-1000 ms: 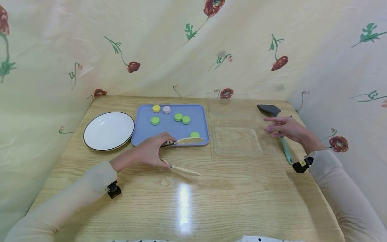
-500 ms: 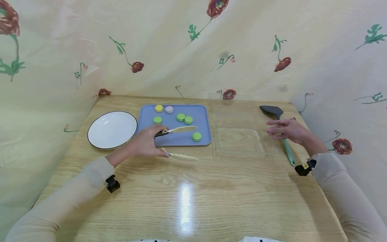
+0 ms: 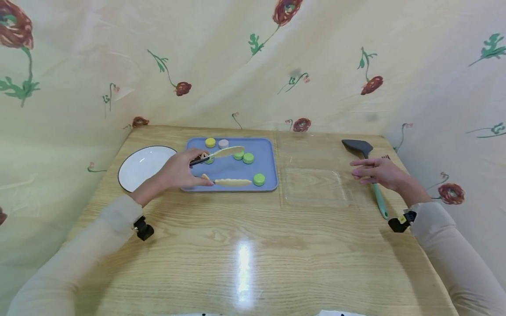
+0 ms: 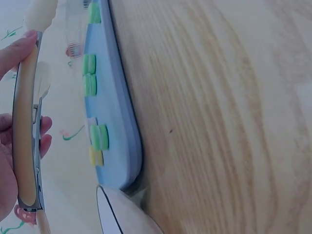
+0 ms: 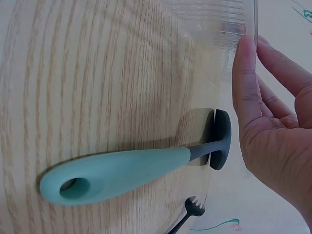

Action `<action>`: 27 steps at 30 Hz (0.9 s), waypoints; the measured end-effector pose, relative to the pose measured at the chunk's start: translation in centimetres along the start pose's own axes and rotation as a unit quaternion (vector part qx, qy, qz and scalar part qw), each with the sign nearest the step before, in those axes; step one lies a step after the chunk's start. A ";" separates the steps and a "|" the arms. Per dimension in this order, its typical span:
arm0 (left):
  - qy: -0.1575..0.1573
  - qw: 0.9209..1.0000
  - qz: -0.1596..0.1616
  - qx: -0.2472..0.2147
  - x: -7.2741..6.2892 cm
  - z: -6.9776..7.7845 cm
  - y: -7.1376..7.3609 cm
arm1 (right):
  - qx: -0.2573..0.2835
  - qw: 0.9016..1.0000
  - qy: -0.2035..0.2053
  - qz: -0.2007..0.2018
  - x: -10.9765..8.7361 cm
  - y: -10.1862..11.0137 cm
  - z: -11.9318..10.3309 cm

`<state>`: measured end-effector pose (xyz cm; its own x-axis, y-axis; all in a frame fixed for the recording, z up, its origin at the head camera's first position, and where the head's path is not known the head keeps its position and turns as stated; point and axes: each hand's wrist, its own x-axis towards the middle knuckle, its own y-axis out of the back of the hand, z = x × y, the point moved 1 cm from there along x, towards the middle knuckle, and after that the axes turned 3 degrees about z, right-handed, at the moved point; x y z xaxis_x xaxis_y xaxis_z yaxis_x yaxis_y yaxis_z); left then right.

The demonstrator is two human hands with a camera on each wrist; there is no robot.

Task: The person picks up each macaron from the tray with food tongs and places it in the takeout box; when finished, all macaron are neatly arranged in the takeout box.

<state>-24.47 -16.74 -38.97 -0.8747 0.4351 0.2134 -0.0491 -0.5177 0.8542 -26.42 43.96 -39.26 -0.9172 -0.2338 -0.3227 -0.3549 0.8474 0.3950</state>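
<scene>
My left hand [image 3: 171, 173] holds a pair of tongs [image 3: 228, 152] with cream tips, their two arms spread apart over the blue tray [image 3: 269, 169]. In the left wrist view, thumb and fingers grip the steel-and-tan handle of the tongs [image 4: 24, 131] from both sides. On the tray lie several green macarons [image 3: 258, 179], a yellow macaron [image 3: 210, 142] and a pale lilac macaron [image 3: 223, 144]. One green macaron is partly behind the tongs. My right hand [image 3: 377, 171] pinches the side wall of a clear plastic box [image 3: 312, 202] between thumb and fingers.
A white plate with a dark rim [image 3: 136, 169] stands left of the tray. Below the right hand lies a turner [image 5: 117, 175] with a mint handle and dark head, and beside it a dark fork [image 5: 195, 207]. A flowered cloth hangs behind the table.
My left hand has moved the tongs away from me, from the tray's near edge to over the tray. The right hand stays at the box's side. The view has shifted slightly.
</scene>
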 end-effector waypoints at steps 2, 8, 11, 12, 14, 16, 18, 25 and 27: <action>0.000 1.000 -0.002 0.003 0.3 0.1 0.1 | 0.004 1.000 0.000 0.004 -0.1 0.0 0.0; -0.018 1.000 -0.014 0.021 1.1 0.6 -0.1 | 0.023 1.000 0.005 -0.002 -0.2 0.2 0.0; -0.024 0.999 -0.022 0.023 1.5 0.8 -0.4 | 0.023 1.000 0.004 -0.008 -0.2 0.2 0.0; -0.026 0.999 -0.025 0.023 1.6 0.9 -0.6 | 0.023 1.000 0.002 -0.006 -0.2 0.1 0.0; -0.029 0.999 -0.029 0.026 1.8 1.0 -0.7 | 0.018 1.000 -0.001 -0.003 -0.2 0.0 0.0; -0.034 0.998 -0.030 0.034 1.9 1.0 -1.0 | 0.011 1.000 -0.007 0.004 -0.2 -0.1 -0.1; -0.045 0.998 -0.025 0.044 2.0 1.1 -1.2 | 0.010 1.000 -0.012 0.008 -0.1 -0.2 -0.1; -0.097 0.990 -0.002 0.100 2.4 0.8 -2.4 | 0.012 1.000 -0.017 0.012 -0.2 -0.3 -0.1; -0.110 0.988 0.002 0.107 2.4 0.8 -2.6 | 0.010 1.000 -0.017 0.013 -0.2 -0.3 -0.2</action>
<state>-26.09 -13.74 -40.32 -0.7482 0.5949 0.2939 0.0772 -0.3618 0.9290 -26.19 43.69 -39.16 -0.9190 -0.1958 -0.3421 -0.3275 0.8622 0.3865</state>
